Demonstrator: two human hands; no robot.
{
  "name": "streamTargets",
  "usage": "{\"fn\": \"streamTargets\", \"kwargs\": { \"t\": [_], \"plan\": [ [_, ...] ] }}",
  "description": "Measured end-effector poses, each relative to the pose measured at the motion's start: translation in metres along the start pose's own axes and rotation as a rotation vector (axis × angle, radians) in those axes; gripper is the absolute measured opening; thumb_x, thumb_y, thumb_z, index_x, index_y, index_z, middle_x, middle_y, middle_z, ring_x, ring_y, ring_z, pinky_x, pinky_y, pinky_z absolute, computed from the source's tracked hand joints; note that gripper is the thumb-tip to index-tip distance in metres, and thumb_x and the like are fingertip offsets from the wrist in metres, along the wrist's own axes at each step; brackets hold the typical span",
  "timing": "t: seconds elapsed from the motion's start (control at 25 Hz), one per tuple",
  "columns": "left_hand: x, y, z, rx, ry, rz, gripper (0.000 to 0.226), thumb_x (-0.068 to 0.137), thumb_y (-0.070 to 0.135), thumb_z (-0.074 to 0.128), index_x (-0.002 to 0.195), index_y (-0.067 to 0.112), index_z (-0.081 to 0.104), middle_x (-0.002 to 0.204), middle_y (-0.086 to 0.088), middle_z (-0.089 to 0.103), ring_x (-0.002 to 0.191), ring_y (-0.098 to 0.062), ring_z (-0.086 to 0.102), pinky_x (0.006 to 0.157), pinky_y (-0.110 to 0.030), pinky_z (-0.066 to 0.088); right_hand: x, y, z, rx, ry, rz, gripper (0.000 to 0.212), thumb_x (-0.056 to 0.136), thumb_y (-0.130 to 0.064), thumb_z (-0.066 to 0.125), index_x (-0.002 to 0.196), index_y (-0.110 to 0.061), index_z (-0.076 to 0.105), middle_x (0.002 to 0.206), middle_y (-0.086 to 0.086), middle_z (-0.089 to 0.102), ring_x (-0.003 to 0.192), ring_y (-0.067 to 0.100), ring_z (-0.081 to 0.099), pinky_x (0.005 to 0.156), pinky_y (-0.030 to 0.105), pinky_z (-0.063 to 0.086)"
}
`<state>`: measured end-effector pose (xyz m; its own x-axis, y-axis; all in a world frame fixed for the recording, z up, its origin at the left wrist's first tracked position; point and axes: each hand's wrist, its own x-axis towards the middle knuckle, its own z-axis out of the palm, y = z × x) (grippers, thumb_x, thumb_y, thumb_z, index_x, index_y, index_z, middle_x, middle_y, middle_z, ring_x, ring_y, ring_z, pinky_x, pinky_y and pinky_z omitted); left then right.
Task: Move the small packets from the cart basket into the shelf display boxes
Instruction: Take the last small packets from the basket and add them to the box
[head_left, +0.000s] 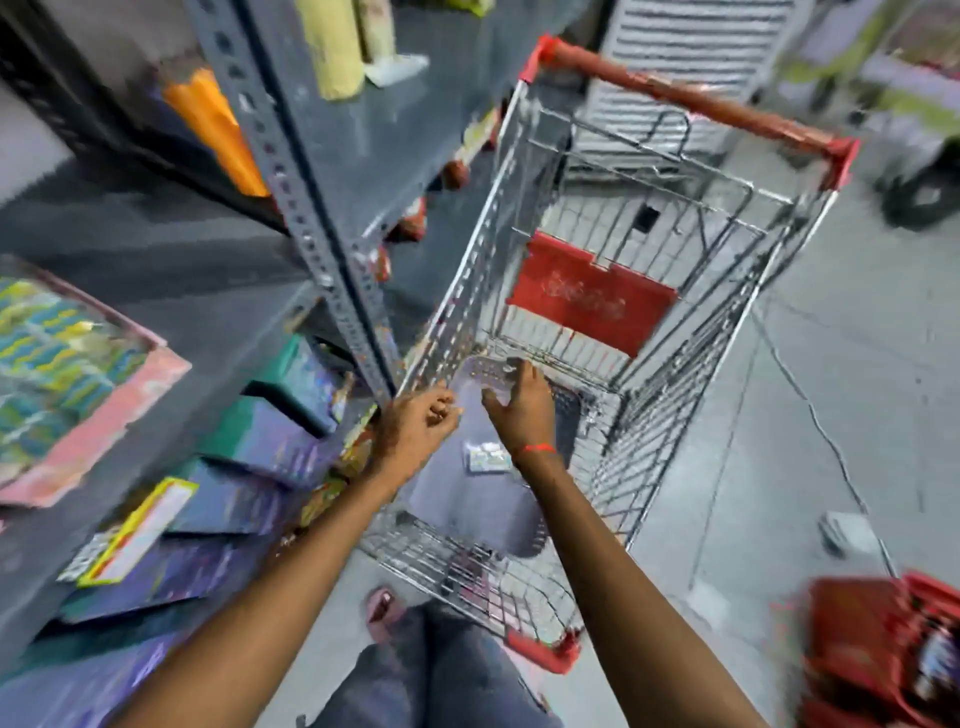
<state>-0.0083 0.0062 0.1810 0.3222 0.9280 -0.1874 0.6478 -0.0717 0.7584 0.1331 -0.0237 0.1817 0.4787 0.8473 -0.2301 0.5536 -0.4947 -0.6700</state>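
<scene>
The wire cart (675, 322) with a red handle stands beside the grey shelf. Inside it lies a pale lavender plastic basket (467, 509) holding one small whitish packet (487, 457). My right hand (519, 402) reaches into the cart with fingers apart, its fingertips at the basket's far rim (480, 366), above the packet. My left hand (421, 423) hovers at the cart's left edge with fingers curled; blur hides whether it holds anything. Purple and teal display boxes (270, 436) sit tilted on the shelf to the left of the cart.
A pink display box (78, 384) full of blue-green packets lies on the upper shelf at left. The slotted shelf post (317, 249) stands right against the cart. A red basket (878, 654) rests on the floor at bottom right, near a cable (810, 410). My jeans leg (441, 675) is below.
</scene>
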Motion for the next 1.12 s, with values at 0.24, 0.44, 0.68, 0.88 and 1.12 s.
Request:
{"fn": "streamTargets", "kwargs": {
  "t": [0.24,0.44,0.68,0.88,1.12],
  "plan": [
    [0.035,-0.059,0.109,0.147,-0.240,-0.117,0.020,0.077,0.016,0.063,0.087,0.000,0.070,0.085,-0.021,0.074,0.078,-0.034,0.070,0.070,-0.037,0.055,0.025,0.112,0.038,-0.077,-0.084,0.318,0.053,0.084,-0.017,0.067,0.129,0.002,0.048,0.127,0.025,0.057,0.118,0.037,0.056,0.096,0.041,0.045],
    [0.060,-0.123,0.171,0.417,-0.446,-0.012,0.063,0.058,0.002,0.086,0.115,-0.011,0.061,0.107,-0.031,0.067,0.098,-0.043,0.066,0.082,-0.045,0.056,0.048,0.175,0.098,-0.322,-0.264,0.320,0.031,0.093,-0.018,0.036,0.116,-0.008,0.055,0.113,0.022,0.059,0.109,0.028,0.057,0.102,0.043,0.046],
    [0.073,-0.149,0.194,0.700,-0.530,0.132,0.085,0.039,0.017,0.094,0.115,-0.001,0.062,0.107,-0.017,0.068,0.094,-0.035,0.067,0.078,-0.037,0.058,0.072,0.212,0.122,-0.600,-0.414,0.241,0.059,0.088,-0.019,0.057,0.139,0.002,0.035,0.145,0.021,0.040,0.132,0.037,0.038,0.109,0.040,0.036],
    [0.070,-0.125,0.173,0.796,-0.495,0.039,0.070,0.071,0.032,0.078,0.128,0.006,0.047,0.126,-0.010,0.050,0.120,-0.027,0.045,0.097,-0.036,0.044,0.063,0.193,0.113,-0.823,-0.286,0.226,0.044,0.092,-0.026,0.049,0.129,-0.003,0.053,0.134,0.017,0.052,0.125,0.032,0.042,0.104,0.038,0.037],
    [0.040,-0.070,0.111,0.825,-0.387,0.018,0.070,0.079,0.037,0.073,0.132,0.003,0.041,0.131,-0.013,0.043,0.124,-0.028,0.038,0.096,-0.035,0.048,0.048,0.108,0.054,-0.667,-0.400,0.233,0.034,0.090,-0.014,0.057,0.123,-0.007,0.059,0.132,0.017,0.060,0.123,0.033,0.057,0.102,0.039,0.047]
  ]
}}
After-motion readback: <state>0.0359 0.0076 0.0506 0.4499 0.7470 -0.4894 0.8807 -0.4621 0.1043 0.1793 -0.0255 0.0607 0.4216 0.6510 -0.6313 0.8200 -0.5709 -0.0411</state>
